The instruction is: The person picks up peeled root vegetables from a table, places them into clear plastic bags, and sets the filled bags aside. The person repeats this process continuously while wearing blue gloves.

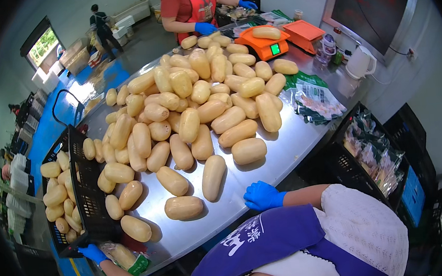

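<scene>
Peeled lotus root segments lie in a large heap on a stainless steel table. At the left, a black plastic crate holds more of these segments. My left hand, in a blue glove, grips the near lower corner of this crate; its fingertips are partly hidden. Just beside that hand lies a clear and green plastic bag with a lotus root segment inside. My right hand, also blue-gloved, rests with curled fingers at the table's near edge and has nothing visible in it.
An orange digital scale bears one segment; another orange scale stands beside it. Green printed bags lie at the right edge. Filled bags sit in a black crate below. A person in a red apron works across the table.
</scene>
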Tool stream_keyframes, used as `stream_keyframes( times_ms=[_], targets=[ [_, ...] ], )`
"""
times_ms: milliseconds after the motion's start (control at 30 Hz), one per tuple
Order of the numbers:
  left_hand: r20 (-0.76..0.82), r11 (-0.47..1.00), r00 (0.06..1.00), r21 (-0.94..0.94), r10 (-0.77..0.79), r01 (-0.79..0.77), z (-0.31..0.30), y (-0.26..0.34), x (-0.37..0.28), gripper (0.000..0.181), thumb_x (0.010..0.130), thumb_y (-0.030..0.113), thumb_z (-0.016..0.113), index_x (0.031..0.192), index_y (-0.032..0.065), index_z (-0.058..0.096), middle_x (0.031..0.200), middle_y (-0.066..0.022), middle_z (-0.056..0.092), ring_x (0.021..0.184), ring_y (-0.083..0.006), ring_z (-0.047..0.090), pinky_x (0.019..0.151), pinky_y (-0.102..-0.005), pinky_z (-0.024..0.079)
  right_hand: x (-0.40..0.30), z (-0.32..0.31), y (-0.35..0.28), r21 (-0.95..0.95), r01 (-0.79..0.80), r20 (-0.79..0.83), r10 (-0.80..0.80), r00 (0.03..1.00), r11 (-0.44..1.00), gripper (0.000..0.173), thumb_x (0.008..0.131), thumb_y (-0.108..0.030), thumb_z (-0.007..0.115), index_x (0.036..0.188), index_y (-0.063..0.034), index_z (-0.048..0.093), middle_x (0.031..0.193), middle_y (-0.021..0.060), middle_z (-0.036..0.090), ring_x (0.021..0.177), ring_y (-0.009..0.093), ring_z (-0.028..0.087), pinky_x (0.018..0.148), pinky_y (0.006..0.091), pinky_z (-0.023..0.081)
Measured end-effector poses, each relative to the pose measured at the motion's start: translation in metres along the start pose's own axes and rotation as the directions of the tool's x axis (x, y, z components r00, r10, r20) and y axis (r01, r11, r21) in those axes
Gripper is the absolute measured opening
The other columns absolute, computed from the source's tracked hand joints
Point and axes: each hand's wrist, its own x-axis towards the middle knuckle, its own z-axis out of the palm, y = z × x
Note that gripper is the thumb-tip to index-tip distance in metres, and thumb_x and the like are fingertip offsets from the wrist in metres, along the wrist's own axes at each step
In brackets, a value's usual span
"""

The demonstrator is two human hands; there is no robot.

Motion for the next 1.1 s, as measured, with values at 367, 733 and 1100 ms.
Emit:
stream_keyframes(
  times_ms=[367,733,1100],
  targets=[
    [0.000,0.956,0.993,0.273,0.114,-0.110,-0.087,0.133,-0.082,0.027,0.091,0.007,0.053,0.113,-0.0056,0.060,0.111,-0.0165,0.064,0.098,-0.0260,0.060,0.089,-0.0359,0.047,0.007,-0.001,0.004,0.091,0.079,-0.001,-0.079,0.997,0.993,0.028,0.091,-0.033,0.055,0.087,-0.0064,0.064,0.086,0.0148,0.062,0.082,0.030,0.060,0.072,0.0420,0.047],
    [0.173,0.859,0.850,-0.238,0.497,-0.453,-0.057,0.459,-0.217,0.033,0.094,0.017,0.053,0.122,0.0007,0.055,0.117,-0.0165,0.059,0.108,-0.0273,0.058,0.095,-0.0385,0.048,-0.007,-0.006,0.023,0.133,0.215,0.029,-0.220,0.975,0.968,0.027,0.093,-0.032,0.056,0.092,-0.0072,0.065,0.090,0.0145,0.062,0.086,0.031,0.060,0.075,0.0424,0.049],
    [0.142,0.576,0.560,-0.114,0.816,-0.809,0.044,0.601,-0.307,0.034,0.092,0.020,0.050,0.117,-0.0015,0.058,0.114,-0.0161,0.061,0.103,-0.0249,0.059,0.094,-0.0382,0.047,-0.008,0.009,0.071,0.316,0.471,-0.058,-0.478,0.876,0.824,0.021,0.087,-0.023,0.061,0.099,-0.0057,0.062,0.097,0.0161,0.060,0.093,0.033,0.058,0.078,0.0446,0.048]
  ],
)
